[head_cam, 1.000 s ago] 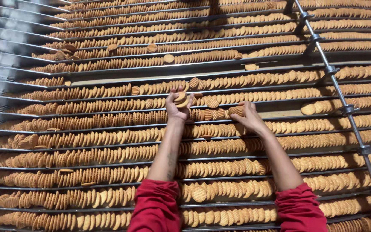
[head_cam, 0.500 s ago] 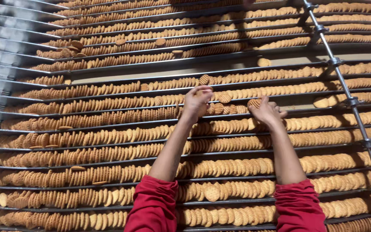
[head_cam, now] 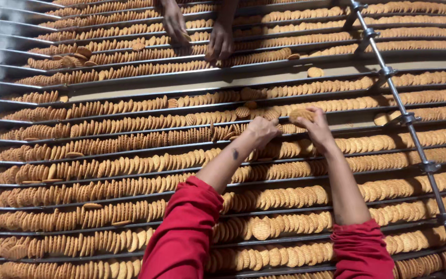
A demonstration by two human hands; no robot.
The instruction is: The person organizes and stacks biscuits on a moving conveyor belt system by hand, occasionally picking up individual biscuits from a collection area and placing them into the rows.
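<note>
Long rows of round golden biscuits [head_cam: 130,165] lie shingled in metal lanes [head_cam: 130,98] that run across the whole view. My left hand [head_cam: 260,130] reaches into a middle lane, fingers curled down on the biscuits there. My right hand [head_cam: 313,126] is beside it and pinches a small stack of biscuits [head_cam: 300,114] just above the lane. Both my arms wear red sleeves [head_cam: 184,232] pushed up at the forearm.
Another person's two hands [head_cam: 200,31] work on the biscuit rows at the far side. A metal rod with clamps [head_cam: 403,119] crosses the lanes diagonally on the right. A single loose biscuit [head_cam: 315,72] lies on a bare strip.
Both my hands have moved right and slightly down along the lanes. My right hand now holds a small stack. Another person's hands have come into view at the top.
</note>
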